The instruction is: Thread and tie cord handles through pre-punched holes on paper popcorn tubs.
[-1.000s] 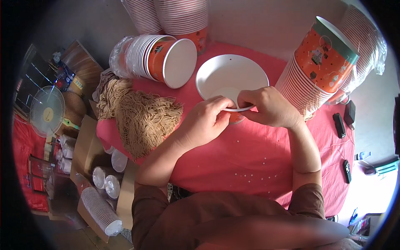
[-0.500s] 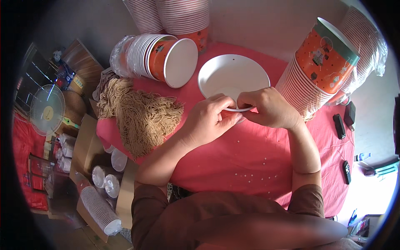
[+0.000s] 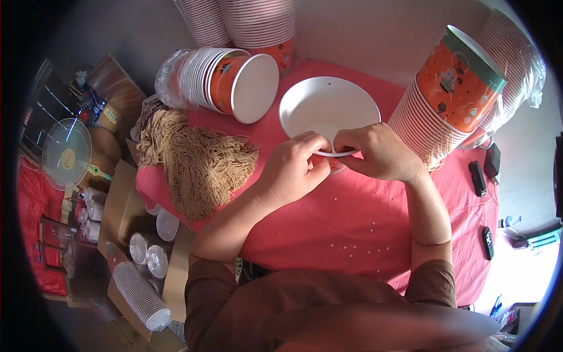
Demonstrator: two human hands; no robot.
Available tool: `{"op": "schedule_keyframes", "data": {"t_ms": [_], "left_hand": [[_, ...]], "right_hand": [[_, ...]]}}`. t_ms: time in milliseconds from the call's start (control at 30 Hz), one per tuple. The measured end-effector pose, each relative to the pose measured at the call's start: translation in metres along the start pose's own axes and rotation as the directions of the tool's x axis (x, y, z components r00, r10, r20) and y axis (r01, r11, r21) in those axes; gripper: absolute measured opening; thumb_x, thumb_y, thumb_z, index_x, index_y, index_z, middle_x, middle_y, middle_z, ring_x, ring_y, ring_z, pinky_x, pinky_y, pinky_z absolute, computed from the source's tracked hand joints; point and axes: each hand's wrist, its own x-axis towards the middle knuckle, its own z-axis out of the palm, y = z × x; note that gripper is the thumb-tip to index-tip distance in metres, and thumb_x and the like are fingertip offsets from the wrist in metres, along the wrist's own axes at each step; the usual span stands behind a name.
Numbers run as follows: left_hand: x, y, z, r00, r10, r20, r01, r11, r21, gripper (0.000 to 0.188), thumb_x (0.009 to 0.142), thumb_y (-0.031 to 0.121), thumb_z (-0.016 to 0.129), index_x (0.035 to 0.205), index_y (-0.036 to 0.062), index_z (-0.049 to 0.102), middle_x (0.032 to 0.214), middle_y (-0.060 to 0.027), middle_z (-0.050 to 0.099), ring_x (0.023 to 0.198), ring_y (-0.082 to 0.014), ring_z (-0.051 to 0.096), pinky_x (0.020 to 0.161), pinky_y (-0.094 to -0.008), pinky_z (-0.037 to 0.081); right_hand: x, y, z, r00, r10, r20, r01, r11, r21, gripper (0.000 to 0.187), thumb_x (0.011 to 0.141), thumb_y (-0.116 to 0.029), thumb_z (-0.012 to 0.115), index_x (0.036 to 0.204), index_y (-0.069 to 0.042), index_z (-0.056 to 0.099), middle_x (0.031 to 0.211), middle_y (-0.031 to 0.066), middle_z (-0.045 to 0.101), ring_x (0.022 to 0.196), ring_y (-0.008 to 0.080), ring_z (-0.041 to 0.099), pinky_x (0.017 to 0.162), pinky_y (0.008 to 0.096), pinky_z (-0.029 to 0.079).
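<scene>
A large white-lined paper bucket stands on the red-covered table, its open mouth facing up. A small dark hole shows in its far wall, just under the rim. At the near rim my left hand pinches the edge between thumb and fingers. Close beside it, my right hand grips the same rim, fingers inside and thumb beneath. The fingertips of both hands almost meet there; any small thing between them is hidden. A bundle of tan cords lies on the table to the left of my left hand.
Orange-and-green nested paper buckets rise at the right, with cords hanging from the stack. More buckets lie on their side at the back left. Black devices rest near the right edge. An open cardboard box holds wrapped cups beside the table.
My left thumb has shifted slightly up against the rim, showing more of the bucket's orange outside below. Both hands otherwise stay at the same place.
</scene>
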Motion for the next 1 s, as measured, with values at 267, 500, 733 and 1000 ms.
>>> {"op": "schedule_keyframes", "data": {"t_ms": [267,500,733,1000], "left_hand": [[-0.001,0.001,-0.012,0.986,-0.055,0.157,0.069,0.994,-0.081,0.022,0.085,-0.012,0.052,0.104,-0.0027,0.059,0.09,-0.0097,0.064,0.069,-0.0132,0.066,0.057,-0.0282,0.051],[-0.002,-0.001,-0.042,0.995,-0.079,0.054,0.088,0.973,-0.215,0.026,0.09,-0.008,0.054,0.115,-0.0018,0.059,0.115,-0.0096,0.061,0.068,-0.0071,0.062,0.057,-0.0191,0.051],[-0.012,-0.007,-0.078,0.968,-0.245,0.05,0.25,0.958,-0.142,0.008,0.089,0.002,0.068,0.095,-0.0031,0.069,0.081,-0.004,0.07,0.069,-0.0064,0.06,0.06,-0.023,0.047],[-0.034,-0.048,-0.097,0.933,-0.309,-0.185,0.353,0.886,0.301,0.011,0.086,0.002,0.068,0.096,-0.0023,0.067,0.087,-0.0102,0.068,0.078,-0.0182,0.064,0.071,-0.0301,0.05]], "right_hand": [[-0.002,-0.003,0.0,1.0,0.026,0.016,-0.026,0.999,-0.022,0.011,0.08,-0.008,0.071,0.088,-0.005,0.063,0.077,0.0077,0.066,0.071,0.0273,0.066,0.062,0.0361,0.05],[-0.006,-0.009,0.003,0.999,0.034,-0.004,-0.034,0.994,-0.101,0.013,0.082,-0.009,0.07,0.094,-0.005,0.065,0.083,0.01,0.068,0.077,0.0321,0.068,0.067,0.0415,0.052],[-0.008,-0.023,0.008,0.998,-0.022,-0.057,0.006,0.966,-0.26,0.013,0.085,-0.015,0.068,0.093,-0.006,0.063,0.077,0.0103,0.068,0.073,0.0326,0.069,0.064,0.0434,0.055],[-0.007,-0.026,0.014,1.0,-0.009,0.013,0.011,0.978,-0.209,0.016,0.084,-0.013,0.069,0.097,-0.005,0.065,0.078,0.0119,0.066,0.075,0.0341,0.067,0.066,0.0441,0.053]]}}
